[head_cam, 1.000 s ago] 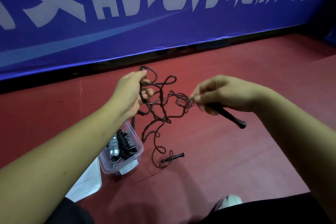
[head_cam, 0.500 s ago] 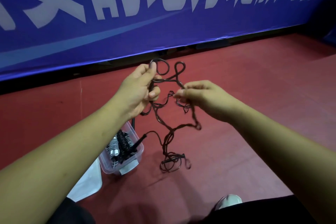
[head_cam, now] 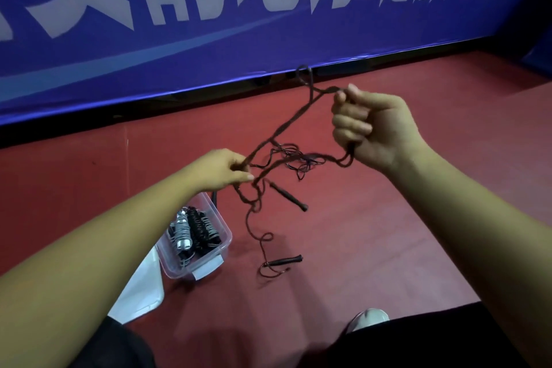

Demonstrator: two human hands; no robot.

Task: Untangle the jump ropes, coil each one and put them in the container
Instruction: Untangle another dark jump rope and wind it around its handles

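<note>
Moved: hands pulled apart since 0.5 s ago. The right hand (head_cam: 373, 125) went up and right, the left hand (head_cam: 222, 172) dropped lower. The jump rope (head_cam: 286, 125) is now stretched diagonally between them, no longer bunched.
Left fingers: pinching the rope at the tips.
Right fingers: clenched round the rope. One strand exits above the index finger into a small loop, another exits below the little finger.
Tangle: thin snarl (head_cam: 294, 158) hangs between the two sets of fingers, just under the taut strand.
Upper handle (head_cam: 288, 196): dangling, below and right of the left fingertips.
Lower handle (head_cam: 283, 261): on the red floor (head_cam: 388, 233), well below the left fingertips, rope tail curled beside it.
Container (head_cam: 222, 228): clear tub on the floor, below the left fingers. Coiled ropes (head_cam: 194, 233), black and grey, sit inside.
Lid (head_cam: 140, 293): white, on the floor just beside the tub, nearer the person.
</note>
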